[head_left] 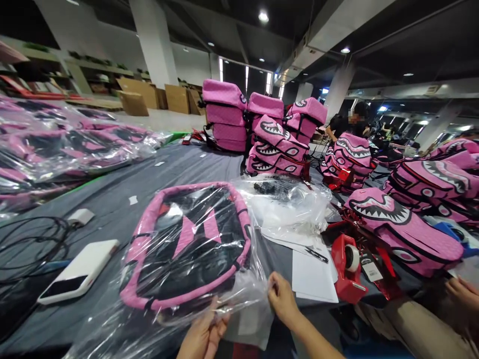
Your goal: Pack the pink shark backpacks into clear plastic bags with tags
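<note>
Several pink backpacks in clear plastic [78, 144] lie in a pile at the far left of a grey-covered counter [175, 164]. Nearer the viewer are black cables [33, 244] and a white power bank [79, 271] with a dark panel. A strip of grey cloth separates it from one pink-and-black backpack [239, 257], lying flat inside a clear plastic bag [250, 294], left of centre. Its outline is nearly square, so the long axis is hard to judge. It lies ahead and to the left of the person's two hands. The left hand [205, 330] is nearer, just beside its near edge, fingers curled together on the loose film. The right hand [282, 299] sits farther right, thumb and fingertips pinched on the bag's slack side, apart from the backpack itself. The counter's near edge runs close by both hands. Grey cloth stretches beyond the backpack, towards tall stacks of pink backpacks [228, 112]; on its right, room is tight, with heaped clear bags [292, 202], white papers [314, 276], a pen [316, 255] and a red tape dispenser [341, 279]. Farther right rests a shark-faced backpack [419, 237], with another person's hand [466, 294] at the right edge.
</note>
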### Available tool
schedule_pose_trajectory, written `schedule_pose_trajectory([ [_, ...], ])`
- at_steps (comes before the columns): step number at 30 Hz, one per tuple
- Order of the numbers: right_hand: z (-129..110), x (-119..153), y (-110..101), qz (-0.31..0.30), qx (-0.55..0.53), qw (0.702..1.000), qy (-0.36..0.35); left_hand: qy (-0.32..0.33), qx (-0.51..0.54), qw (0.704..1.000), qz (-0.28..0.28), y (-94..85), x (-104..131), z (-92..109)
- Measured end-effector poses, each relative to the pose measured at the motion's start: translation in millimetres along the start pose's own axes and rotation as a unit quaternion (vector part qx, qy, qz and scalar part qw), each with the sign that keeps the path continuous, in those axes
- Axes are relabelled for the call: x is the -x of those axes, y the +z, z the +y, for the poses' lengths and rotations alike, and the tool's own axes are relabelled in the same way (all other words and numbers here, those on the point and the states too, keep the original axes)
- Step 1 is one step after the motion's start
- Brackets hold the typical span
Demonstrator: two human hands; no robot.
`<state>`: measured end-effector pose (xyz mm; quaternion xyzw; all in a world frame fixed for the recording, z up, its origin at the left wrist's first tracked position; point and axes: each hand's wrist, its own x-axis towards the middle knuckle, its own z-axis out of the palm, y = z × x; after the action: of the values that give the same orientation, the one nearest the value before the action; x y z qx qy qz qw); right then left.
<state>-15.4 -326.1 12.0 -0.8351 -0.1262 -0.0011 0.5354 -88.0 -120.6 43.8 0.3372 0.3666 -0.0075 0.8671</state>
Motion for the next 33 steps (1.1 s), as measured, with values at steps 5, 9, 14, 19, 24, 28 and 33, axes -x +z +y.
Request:
schedule_pose_trajectory([
  [5,15,27,-14,0.0,-0.113,0.993,0.031,0.054,0.033,0.998,0.018,37.9,8,38],
  [9,9,17,-52,0.035,-0.073,0.995,0.059,0.051,-0.041,0.998,-0.021,36.8,-13,30],
  [14,-32,36,-60,0.182,0.142,0.946,-0.229,0.229,-0.33,0.915,-0.035,-7.2,-46,-7],
  [19,-46,38,9,-0.007,0.263,0.907,-0.33,0.3,-0.467,0.832,-0.026,-17.6,-64,-19],
  [24,-38,-12,23,0.102,0.302,0.932,-0.172,0.244,-0.484,0.821,-0.178,1.3,-48,-30],
  [28,-53,-13,17,0.1,0.257,0.951,-0.137,0.272,-0.518,0.755,-0.295,3.6,-39,-21],
  [33,-52,-7,47,0.091,0.339,0.935,-0.043,0.317,-0.505,0.779,-0.196,2.8,-61,-10],
])
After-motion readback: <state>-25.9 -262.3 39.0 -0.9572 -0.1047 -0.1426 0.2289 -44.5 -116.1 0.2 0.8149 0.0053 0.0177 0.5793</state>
